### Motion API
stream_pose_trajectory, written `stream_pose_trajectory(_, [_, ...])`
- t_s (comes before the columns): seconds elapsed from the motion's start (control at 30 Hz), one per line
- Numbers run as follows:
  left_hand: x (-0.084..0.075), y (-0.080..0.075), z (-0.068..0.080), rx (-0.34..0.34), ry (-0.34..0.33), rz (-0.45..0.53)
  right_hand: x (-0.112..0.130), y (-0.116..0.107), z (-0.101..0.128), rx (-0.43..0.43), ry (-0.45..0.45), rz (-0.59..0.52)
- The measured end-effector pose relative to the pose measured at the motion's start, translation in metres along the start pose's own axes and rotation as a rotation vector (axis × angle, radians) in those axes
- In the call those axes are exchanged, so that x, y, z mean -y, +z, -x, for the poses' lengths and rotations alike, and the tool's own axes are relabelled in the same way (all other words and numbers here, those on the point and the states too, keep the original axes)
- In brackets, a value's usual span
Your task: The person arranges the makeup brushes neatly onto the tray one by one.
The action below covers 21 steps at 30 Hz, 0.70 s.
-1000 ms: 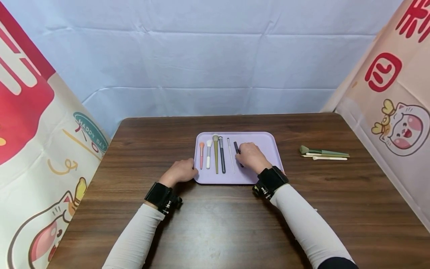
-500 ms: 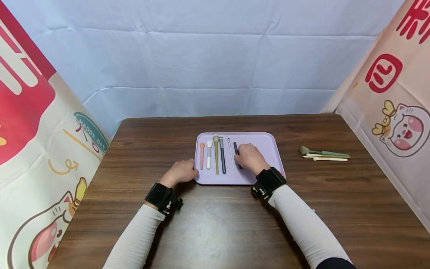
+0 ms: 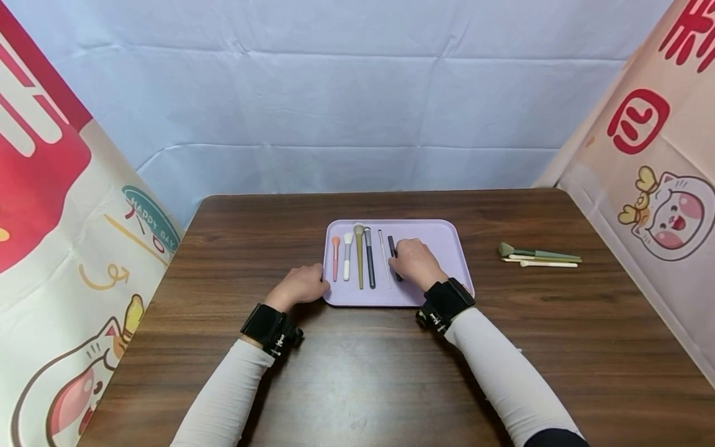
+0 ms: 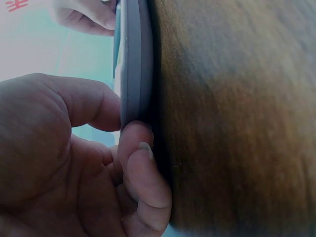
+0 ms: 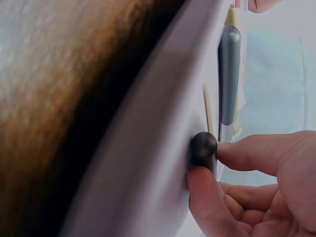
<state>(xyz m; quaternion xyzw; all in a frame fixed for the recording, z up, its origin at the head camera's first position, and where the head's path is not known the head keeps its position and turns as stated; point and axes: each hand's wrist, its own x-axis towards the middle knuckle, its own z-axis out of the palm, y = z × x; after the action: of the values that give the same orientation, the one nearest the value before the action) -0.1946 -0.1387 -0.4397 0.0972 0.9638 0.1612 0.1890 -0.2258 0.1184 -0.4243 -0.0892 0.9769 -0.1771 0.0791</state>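
Note:
A lilac tray (image 3: 413, 298) lies on the table, with a row of makeup brushes across its left and middle part. My left hand (image 3: 303, 284) pinches the tray's left rim near its front corner; in the left wrist view the thumb is above the rim and curled fingers (image 4: 148, 182) are beneath it. Over the tray, my right hand (image 3: 416, 262) pinches a black makeup brush (image 3: 393, 247) between thumb and finger. The rounded handle end of that black brush (image 5: 203, 144) shows in the right wrist view. Its far tip lies partly behind the hand's fingers.
Left of the held brush lie a thin white brush (image 3: 384, 257), a dark grey brush (image 3: 369, 261), an olive brush (image 3: 359, 257), a white brush (image 3: 347, 267) and a pink brush (image 3: 335, 261). A small pile with a green brush (image 3: 539, 253) rests at the table's right.
My right hand has shifted slightly left with the black brush, which now stands closer to the thin white one. The left hand stays at the tray's rim.

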Motion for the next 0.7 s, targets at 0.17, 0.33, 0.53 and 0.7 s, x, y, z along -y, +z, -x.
stream_pose_trajectory(0.17, [0.0000,-0.0001,-0.0005,0.005,-0.007,0.000,-0.0002,0.0005,-0.0001,0.007,0.023,-0.012])
stream_pose_trajectory(0.33, [0.0010,0.0007,-0.0009,0.005,-0.006,0.001,-0.0004,-0.0003,0.0005,0.019,0.038,-0.006])
stream_pose_trajectory(0.53, [0.0028,0.0030,-0.0015,0.004,0.000,0.010,0.0001,-0.0033,0.0043,0.007,0.044,-0.003])
stream_pose_trajectory(0.7, [0.0031,0.0030,-0.0017,-0.002,0.005,0.007,-0.0023,-0.0052,0.0063,-0.021,0.035,0.014])
